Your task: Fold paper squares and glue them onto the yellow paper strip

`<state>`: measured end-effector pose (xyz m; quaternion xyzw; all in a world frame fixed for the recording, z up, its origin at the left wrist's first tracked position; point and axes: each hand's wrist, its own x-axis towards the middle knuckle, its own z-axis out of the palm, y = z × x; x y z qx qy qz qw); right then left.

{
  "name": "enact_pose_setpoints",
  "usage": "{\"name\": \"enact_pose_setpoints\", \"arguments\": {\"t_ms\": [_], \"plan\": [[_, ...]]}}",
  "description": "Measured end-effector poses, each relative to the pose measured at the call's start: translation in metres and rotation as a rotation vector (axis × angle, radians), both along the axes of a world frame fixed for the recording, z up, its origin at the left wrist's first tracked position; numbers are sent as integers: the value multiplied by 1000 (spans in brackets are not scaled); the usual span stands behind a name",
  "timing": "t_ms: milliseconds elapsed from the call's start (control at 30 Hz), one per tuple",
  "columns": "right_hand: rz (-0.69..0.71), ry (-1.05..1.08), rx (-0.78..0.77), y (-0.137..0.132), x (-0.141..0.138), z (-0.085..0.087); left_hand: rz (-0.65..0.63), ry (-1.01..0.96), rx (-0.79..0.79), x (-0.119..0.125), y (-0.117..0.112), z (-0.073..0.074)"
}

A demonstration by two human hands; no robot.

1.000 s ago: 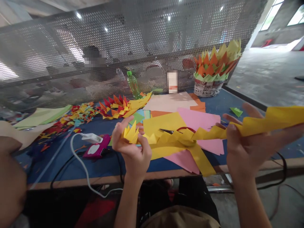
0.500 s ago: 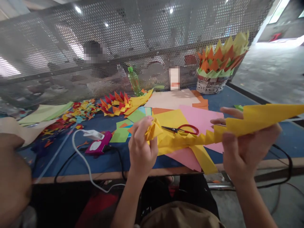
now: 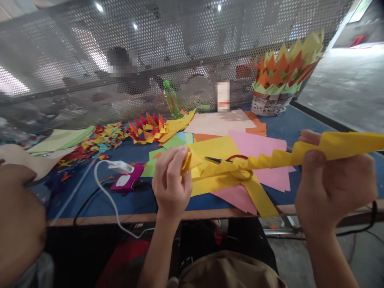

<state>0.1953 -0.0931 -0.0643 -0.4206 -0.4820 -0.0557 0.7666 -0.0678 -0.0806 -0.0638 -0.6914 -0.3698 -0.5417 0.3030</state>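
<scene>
A long yellow folded paper strip [image 3: 271, 159] with a zigzag edge stretches between my two hands above the table. My left hand [image 3: 172, 182] is closed around its bunched left end. Further along, my right hand [image 3: 336, 188] pinches the strip between thumb and fingers, and its wide flat tail sticks out to the right. Beneath the strip lie scissors [image 3: 214, 159] with dark blades, their red handles partly covered by it. They rest on yellow paper sheets [image 3: 223, 145], with pink sheets [image 3: 253, 146] alongside.
Another person's arm [image 3: 21, 212] reaches in at the left. A purple power adapter [image 3: 127, 178] with a white cable sits left of my hands. Behind are a green bottle [image 3: 171, 100], red-and-yellow folded paper [image 3: 150, 128] and a basket [image 3: 270, 105] with paper points. Perforated metal [image 3: 180, 44] stands behind the table.
My right hand has moved right and closed more firmly on the strip, drawing it straighter. My left hand has shifted slightly left, still holding its end.
</scene>
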Motion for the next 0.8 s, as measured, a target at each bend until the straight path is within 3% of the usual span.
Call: {"name": "enact_pose_setpoints", "arguments": {"t_ms": [167, 333, 467, 667, 733, 800], "plan": [[33, -12, -5, 4, 15, -10, -23, -74, 14, -3, -1, -5], [-1, 100, -23, 11, 35, -16, -54, -392, -97, -5, 1, -9], [155, 200, -163, 28, 53, 9, -186, -658, -268, -20, 12, 7], [442, 192, -589, 85, 94, 69, -422, -951, -545, -53, 49, 40], [474, 181, -716, 109, 110, 74, -460, -1042, -603, -61, 61, 47], [469, 158, -805, 132, 126, 68, -481, -1122, -647, -65, 73, 51]]}}
